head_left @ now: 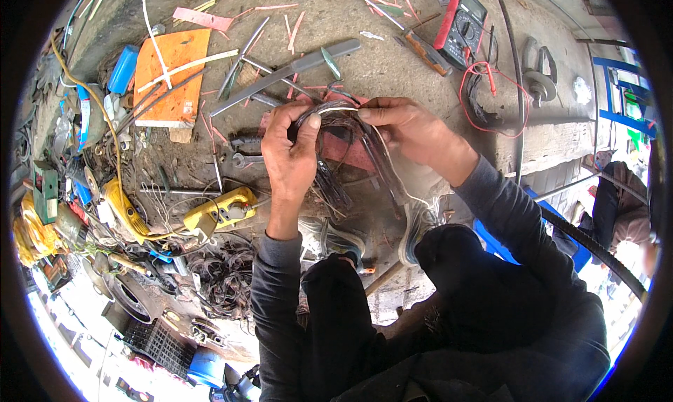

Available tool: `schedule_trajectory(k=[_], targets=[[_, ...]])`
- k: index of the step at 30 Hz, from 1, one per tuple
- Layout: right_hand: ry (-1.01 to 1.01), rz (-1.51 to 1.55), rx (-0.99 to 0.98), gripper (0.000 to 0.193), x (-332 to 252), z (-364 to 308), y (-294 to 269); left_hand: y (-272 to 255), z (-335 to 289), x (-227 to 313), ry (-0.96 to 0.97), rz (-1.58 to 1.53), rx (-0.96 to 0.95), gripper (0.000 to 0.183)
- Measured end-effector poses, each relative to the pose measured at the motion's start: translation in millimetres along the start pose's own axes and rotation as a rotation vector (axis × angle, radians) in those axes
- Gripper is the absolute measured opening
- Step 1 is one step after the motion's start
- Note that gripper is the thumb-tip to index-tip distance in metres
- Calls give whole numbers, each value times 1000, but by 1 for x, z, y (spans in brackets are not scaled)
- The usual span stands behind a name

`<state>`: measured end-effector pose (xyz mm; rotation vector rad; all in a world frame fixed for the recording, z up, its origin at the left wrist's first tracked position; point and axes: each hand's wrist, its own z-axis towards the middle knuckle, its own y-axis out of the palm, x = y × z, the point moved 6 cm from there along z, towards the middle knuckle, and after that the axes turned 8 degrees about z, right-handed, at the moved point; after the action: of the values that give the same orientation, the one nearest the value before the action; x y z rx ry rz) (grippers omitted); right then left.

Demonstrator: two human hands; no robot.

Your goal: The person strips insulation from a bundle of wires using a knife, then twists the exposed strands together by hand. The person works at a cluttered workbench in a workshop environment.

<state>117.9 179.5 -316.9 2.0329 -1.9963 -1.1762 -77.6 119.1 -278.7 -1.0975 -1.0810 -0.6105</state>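
My left hand (290, 151) is closed round one side of a bent bundle of dark wires (378, 165), its thumb pressing on top. A thin white cord (340, 110) runs over the upper bend of the bundle, from my left thumb to my right fingers. With thumb and forefinger, my right hand (413, 127) pinches this cord, whose loose end hangs down beside the bundle. The fingertips under the bundle are hidden. Beneath lies a reddish piece of sheet (345, 154). A long flat metal bar (287, 76) rests just beyond my hands.
A red multimeter (459, 27) with leads lies at far right, near an orange-handled tool (427, 55). At left are an orange board (170, 76), a blue object (123, 70) and a yellow corded tool (221, 210). Tangled dark wire (223, 272) is heaped at lower left. Red strips lie scattered around.
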Motion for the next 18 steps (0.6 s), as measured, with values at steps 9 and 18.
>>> schedule_trajectory(k=[9, 18], targets=[[-108, -63, 43, 18, -14, -7, 7, -2, 3, 1, 3, 79, -64, 18], [-172, -148, 59, 24, -25, -15, 12, -5, 17, 22, 105, 146, -145, 20]])
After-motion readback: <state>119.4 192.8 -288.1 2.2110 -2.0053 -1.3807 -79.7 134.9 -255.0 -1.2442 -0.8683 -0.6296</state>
